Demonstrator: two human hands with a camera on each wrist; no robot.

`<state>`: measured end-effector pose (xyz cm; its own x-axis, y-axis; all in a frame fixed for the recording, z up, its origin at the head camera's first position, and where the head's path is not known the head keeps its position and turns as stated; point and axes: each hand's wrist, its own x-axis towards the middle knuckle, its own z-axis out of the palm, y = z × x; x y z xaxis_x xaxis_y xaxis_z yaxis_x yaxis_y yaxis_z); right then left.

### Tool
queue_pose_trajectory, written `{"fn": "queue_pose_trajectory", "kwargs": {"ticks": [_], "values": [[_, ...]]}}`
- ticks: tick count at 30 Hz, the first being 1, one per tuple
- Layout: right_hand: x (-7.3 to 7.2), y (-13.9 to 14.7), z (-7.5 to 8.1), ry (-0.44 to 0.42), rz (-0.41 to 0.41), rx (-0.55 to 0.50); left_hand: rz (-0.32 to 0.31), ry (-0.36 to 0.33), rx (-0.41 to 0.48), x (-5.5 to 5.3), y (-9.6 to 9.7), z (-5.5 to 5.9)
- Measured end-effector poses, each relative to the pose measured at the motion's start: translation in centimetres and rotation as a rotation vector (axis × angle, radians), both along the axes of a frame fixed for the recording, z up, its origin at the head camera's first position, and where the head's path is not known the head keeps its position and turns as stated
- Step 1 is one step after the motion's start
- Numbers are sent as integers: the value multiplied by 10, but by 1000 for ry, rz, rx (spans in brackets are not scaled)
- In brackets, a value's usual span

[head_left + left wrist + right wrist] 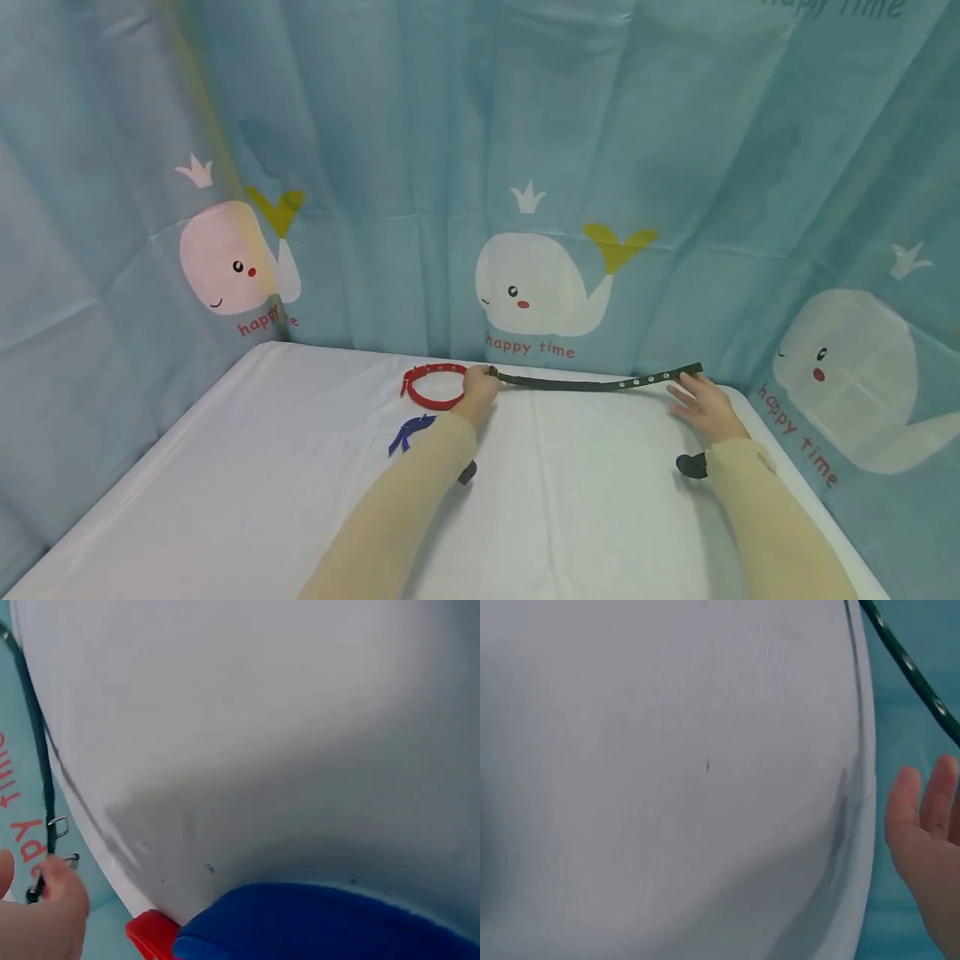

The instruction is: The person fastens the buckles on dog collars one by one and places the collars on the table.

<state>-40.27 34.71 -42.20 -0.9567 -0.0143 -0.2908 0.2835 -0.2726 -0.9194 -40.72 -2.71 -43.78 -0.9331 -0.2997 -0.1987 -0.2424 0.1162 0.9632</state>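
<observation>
A dark green collar with a metal buckle and a row of eyelets stretches between both hands near the table's far edge. My left hand pinches it at the buckle end; the buckle and a metal ring show beside the fingertips in the left wrist view. At the eyelet end, my right hand has its fingers spread, right by the strap's tip. The strap's end leaves the frame above those fingers in the right wrist view. Beside my left hand lies a red collar, buckled into a loop.
Nearer than the red loop is a blue collar, partly hidden behind my left sleeve. Everything lies on a white-covered table. Light blue curtains with whale prints hang right behind its far edge and along both sides.
</observation>
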Motion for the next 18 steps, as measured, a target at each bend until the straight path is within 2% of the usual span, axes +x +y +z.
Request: {"fn": "queue_pose_trajectory", "kwargs": {"ticks": [4,7,11,15,18], "values": [[-3,-12,5,-2,-92,25,-28,1,-33,5,3,-1],[-3,-20,11,23,-121,80,-57,0,-73,10,3,-2],[3,-25,21,95,-95,96,-114,61,-116,18,-1,0],[11,-27,31,158,-62,13,-193,143,-159,30,-8,9],[18,-30,34,172,-38,-59,-249,193,-175,40,-14,14]]}}
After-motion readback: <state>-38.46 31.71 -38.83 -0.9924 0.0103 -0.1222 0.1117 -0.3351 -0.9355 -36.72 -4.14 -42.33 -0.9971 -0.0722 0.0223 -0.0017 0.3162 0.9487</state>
